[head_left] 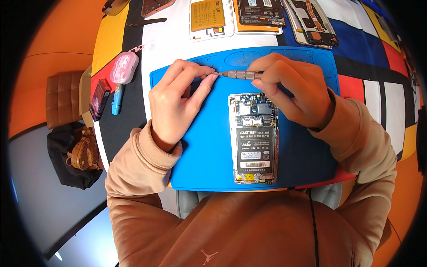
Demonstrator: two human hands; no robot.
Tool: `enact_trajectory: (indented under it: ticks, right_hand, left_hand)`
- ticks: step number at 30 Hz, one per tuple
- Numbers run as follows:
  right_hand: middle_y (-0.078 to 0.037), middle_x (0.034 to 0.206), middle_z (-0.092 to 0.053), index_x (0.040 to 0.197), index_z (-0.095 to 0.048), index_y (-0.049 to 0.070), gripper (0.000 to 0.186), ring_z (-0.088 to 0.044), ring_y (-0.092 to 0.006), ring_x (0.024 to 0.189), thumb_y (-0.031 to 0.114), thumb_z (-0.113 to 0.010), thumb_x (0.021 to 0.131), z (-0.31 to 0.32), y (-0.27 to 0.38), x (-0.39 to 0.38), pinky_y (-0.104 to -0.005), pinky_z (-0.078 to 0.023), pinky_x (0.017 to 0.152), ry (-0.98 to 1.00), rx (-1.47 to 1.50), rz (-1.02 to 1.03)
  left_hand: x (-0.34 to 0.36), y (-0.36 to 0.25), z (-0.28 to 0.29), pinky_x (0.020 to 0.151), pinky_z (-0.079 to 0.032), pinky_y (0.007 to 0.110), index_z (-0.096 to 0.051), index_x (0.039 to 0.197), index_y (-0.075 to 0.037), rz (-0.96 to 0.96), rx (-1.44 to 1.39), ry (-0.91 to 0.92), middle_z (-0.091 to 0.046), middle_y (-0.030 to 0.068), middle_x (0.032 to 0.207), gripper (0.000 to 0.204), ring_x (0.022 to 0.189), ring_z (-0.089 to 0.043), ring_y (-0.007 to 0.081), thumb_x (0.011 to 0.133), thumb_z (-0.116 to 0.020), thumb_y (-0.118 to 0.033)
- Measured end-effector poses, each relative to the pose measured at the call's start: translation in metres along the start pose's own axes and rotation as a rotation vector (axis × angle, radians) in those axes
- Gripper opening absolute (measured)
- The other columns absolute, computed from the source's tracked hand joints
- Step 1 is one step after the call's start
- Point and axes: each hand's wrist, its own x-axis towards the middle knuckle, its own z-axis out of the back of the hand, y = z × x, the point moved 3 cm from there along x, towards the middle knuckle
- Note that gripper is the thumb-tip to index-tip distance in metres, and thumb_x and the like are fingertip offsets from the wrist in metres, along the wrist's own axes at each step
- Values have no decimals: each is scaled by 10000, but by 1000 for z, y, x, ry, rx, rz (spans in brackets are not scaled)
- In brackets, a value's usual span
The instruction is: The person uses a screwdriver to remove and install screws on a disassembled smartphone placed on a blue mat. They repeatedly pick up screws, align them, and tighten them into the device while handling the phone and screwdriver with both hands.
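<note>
My right hand (293, 86) grips a metal screwdriver (240, 74) with a ridged handle, held nearly level with its tip to the left. At that tip the thumb and index finger of my left hand (180, 89) are pinched together; whatever lies between them is too small to make out. Below my right hand, an opened phone (254, 153) lies upright on a blue work mat (200, 155). Its dark battery and blue circuit board are exposed, and my right fingers hide part of its upper right corner. Small screws (244, 59) lie in the mat's upper recess.
Beyond the mat lie a phone part with a yellow battery (207, 15), a stacked opened phone (260, 13) and a phone frame (311, 22). Black tweezers (147, 22) rest at the far left. A pink case (124, 68), a blue pen-like item (117, 100) and a small dark box (100, 99) sit left.
</note>
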Motion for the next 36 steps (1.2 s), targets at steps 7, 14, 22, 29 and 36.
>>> enact_trajectory:
  ticks: [7, 14, 22, 29, 36]
  right_hand:
    - [-122, 868, -628, 902, -531, 46, 145, -612, -253, 654, -1, -665, 875, 0, 0, 0, -312, -481, 568, -82, 33, -12]
    - [-167, 930, -673, 836, -495, 35, 196, -606, -171, 663, -75, -652, 874, 2, 0, -2, -247, -465, 583, -31, 32, -32]
    - [-130, 858, -620, 852, -497, 30, 176, -573, -148, 695, -83, -629, 878, 3, -1, -3, -239, -452, 617, -4, 175, -144]
    - [-105, 863, -609, 921, -497, 36, 171, -571, -120, 772, -70, -628, 891, 9, -1, -3, -229, -447, 676, -10, 288, -256]
    - [-75, 919, -626, 1116, -486, 33, 302, -584, -80, 790, -44, -667, 886, 10, 5, -1, -230, -465, 692, -138, 528, -345]
  left_hand:
    - [0, -1, 1, 591, -513, 242, -741, 962, -37, -22, 8, -1, -674, 71, 899, 107, 680, -635, 150, 857, -746, -60]
    - [0, -1, 0, 614, -534, 254, -743, 965, -36, -30, 3, -5, -676, 75, 903, 116, 704, -657, 169, 850, -749, -52]
    - [0, -1, -2, 661, -558, 280, -751, 986, -41, -179, 38, -13, -671, 77, 896, 161, 740, -675, 201, 825, -754, -35]
    - [1, -5, 1, 668, -559, 278, -750, 973, -28, -254, 49, -5, -670, 85, 884, 172, 757, -678, 199, 803, -761, -13]
    - [0, -9, 2, 634, -556, 272, -748, 949, -18, -332, 6, 26, -685, 86, 882, 156, 747, -681, 198, 794, -759, -8]
